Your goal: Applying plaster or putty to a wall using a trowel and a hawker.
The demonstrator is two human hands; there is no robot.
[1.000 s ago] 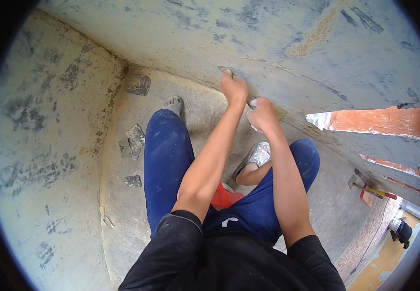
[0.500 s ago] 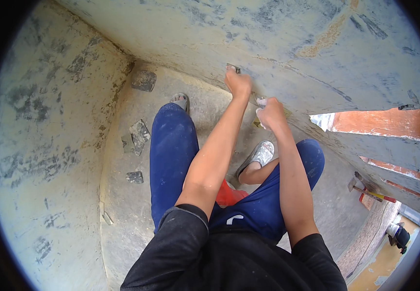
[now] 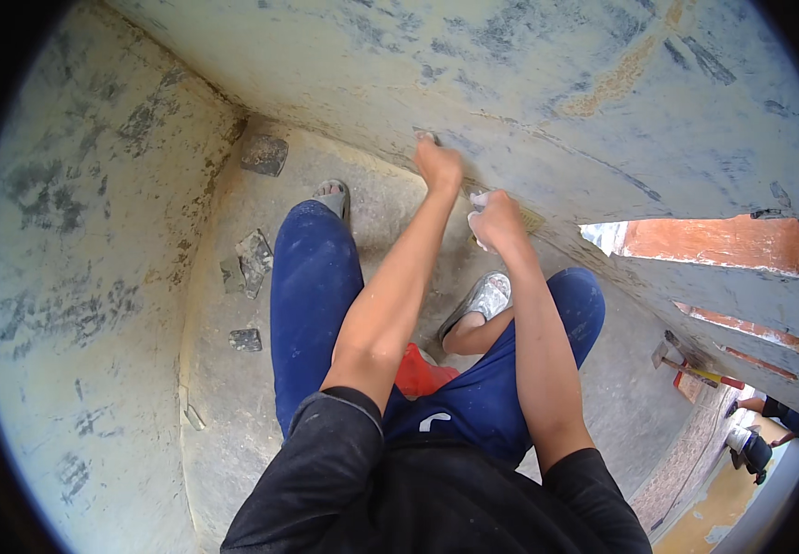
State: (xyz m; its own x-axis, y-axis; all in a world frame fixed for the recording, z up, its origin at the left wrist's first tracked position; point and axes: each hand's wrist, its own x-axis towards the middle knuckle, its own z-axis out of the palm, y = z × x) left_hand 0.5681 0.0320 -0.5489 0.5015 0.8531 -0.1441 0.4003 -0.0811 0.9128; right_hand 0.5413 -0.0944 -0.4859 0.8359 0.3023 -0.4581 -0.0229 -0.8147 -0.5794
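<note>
My left hand [image 3: 438, 166] is closed against the lower part of the plastered wall [image 3: 353, 74] in front of me. A small dark grey edge [image 3: 428, 138] shows past its fingers; its kind is not clear. Lower and to the right, my right hand [image 3: 497, 223] is also closed close to the wall, its fingertips coated with white powder. What it grips is mostly hidden. Beside that hand, partly covered by it, shows a flat yellowish piece [image 3: 532, 220]. Both forearms reach forward over my bent knees.
Dark flat pieces [image 3: 254, 262] lie on the dusty concrete floor [image 3: 233, 406] left of my leg. A second wall [image 3: 95, 258] meets the front one at a corner. Openings [image 3: 714, 242] cut the wall at right, near a tool with a yellow-and-red handle [image 3: 709, 375].
Both hands appear slightly further left in the picture, as does the whole scene. The thin edge at my right fingers no longer shows. A dark shape has appeared at the lower right.
</note>
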